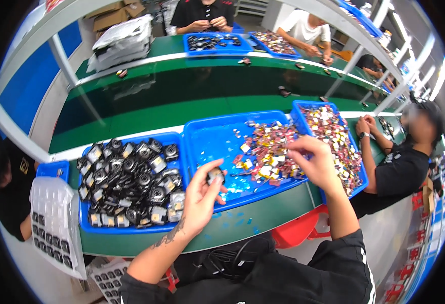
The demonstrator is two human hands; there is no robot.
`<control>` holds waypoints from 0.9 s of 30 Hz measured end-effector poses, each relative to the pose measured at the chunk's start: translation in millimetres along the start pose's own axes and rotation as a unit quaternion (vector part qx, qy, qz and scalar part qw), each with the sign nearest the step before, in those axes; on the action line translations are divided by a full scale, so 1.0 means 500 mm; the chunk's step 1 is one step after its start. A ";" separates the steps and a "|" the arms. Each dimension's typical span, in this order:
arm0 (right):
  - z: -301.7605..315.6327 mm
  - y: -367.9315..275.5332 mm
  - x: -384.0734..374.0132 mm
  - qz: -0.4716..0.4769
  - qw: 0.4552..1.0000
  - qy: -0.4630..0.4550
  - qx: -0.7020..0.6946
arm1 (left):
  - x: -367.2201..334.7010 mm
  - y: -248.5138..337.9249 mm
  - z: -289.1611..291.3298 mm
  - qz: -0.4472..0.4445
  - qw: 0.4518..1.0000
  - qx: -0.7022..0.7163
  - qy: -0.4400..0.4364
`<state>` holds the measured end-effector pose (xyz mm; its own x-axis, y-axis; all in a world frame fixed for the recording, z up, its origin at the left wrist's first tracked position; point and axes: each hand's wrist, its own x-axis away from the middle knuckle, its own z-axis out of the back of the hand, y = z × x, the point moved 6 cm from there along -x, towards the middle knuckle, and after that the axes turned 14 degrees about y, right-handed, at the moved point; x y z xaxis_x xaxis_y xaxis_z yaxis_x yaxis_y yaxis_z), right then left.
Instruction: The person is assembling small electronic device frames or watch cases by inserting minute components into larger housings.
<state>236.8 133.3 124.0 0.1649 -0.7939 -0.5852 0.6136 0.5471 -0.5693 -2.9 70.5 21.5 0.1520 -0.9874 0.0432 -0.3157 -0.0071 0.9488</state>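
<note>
My left hand point(198, 205) is closed around a small black part with a pale face point(216, 176), held above the front of the middle blue tray point(209, 138). Thumb and fingers of my right hand point(314, 161) are pinched together over the right side of that tray. Whatever lies between those fingertips is too small to make out. Beneath them spreads a heap of small red, yellow and white wired components point(270, 147). Left of my left hand, a second blue tray is filled with black camera-like housings point(126, 180), some showing round lens-like rings and some pale square faces.
Another blue tray point(365, 188) full of small components touches the middle one on the right. Behind runs a green conveyor point(166, 109) with scattered parts. White blister trays point(55, 223) sit at the left, and a red stool point(298, 230) stands below. Co-workers sit opposite and on both sides.
</note>
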 end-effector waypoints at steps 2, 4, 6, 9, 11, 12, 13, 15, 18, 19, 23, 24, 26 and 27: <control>-0.027 -0.027 0.038 -0.082 0.992 -0.039 -0.084 | 0.000 0.004 -0.001 -0.033 0.998 -0.053 -0.010; -0.060 -0.051 0.066 -0.080 0.978 -0.069 -0.181 | 0.007 0.023 -0.009 -0.137 0.980 -0.140 -0.014; -0.089 -0.076 0.082 -0.118 0.966 -0.111 -0.201 | 0.013 0.043 -0.016 -0.172 0.963 -0.206 -0.032; -0.125 -0.092 0.105 -0.210 0.930 -0.109 -0.281 | 0.018 0.041 -0.025 -0.214 0.957 -0.182 -0.067; -0.137 -0.092 0.108 -0.198 0.935 -0.104 -0.275 | 0.023 0.036 -0.017 -0.206 0.958 -0.189 -0.066; -0.139 -0.090 0.107 -0.186 0.941 -0.098 -0.265 | 0.021 0.034 -0.017 -0.199 0.958 -0.194 -0.068; -0.141 -0.089 0.108 -0.178 0.943 -0.099 -0.265 | 0.021 0.029 -0.017 -0.174 0.966 -0.182 -0.061; -0.140 -0.089 0.113 -0.175 0.945 -0.106 -0.255 | 0.021 0.026 -0.017 -0.154 0.970 -0.177 -0.055; -0.145 -0.082 0.120 -0.221 0.927 -0.117 -0.280 | 0.022 0.024 -0.013 -0.135 0.973 -0.181 -0.044; -0.150 -0.074 0.125 -0.268 0.903 -0.118 -0.314 | 0.021 0.024 -0.012 -0.137 0.972 -0.189 -0.041; -0.169 -0.058 0.132 -0.341 0.840 -0.171 -0.385 | 0.027 0.040 -0.018 -0.276 0.932 -0.230 -0.059; -0.168 -0.056 0.129 -0.342 0.840 -0.170 -0.385 | 0.028 0.037 -0.016 -0.242 0.944 -0.221 -0.045; -0.176 -0.061 0.130 -0.321 0.850 -0.227 -0.350 | 0.024 0.031 -0.012 -0.207 0.955 -0.212 -0.032; -0.176 -0.058 0.129 -0.323 0.850 -0.225 -0.349 | 0.024 0.038 -0.014 -0.246 0.941 -0.232 -0.036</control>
<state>161.4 89.6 52.0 0.3430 -0.9238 0.1701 0.1061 -0.1419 -0.9842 -0.5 59.5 42.3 0.1043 -0.8911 -0.4416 0.2208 -0.4122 0.8839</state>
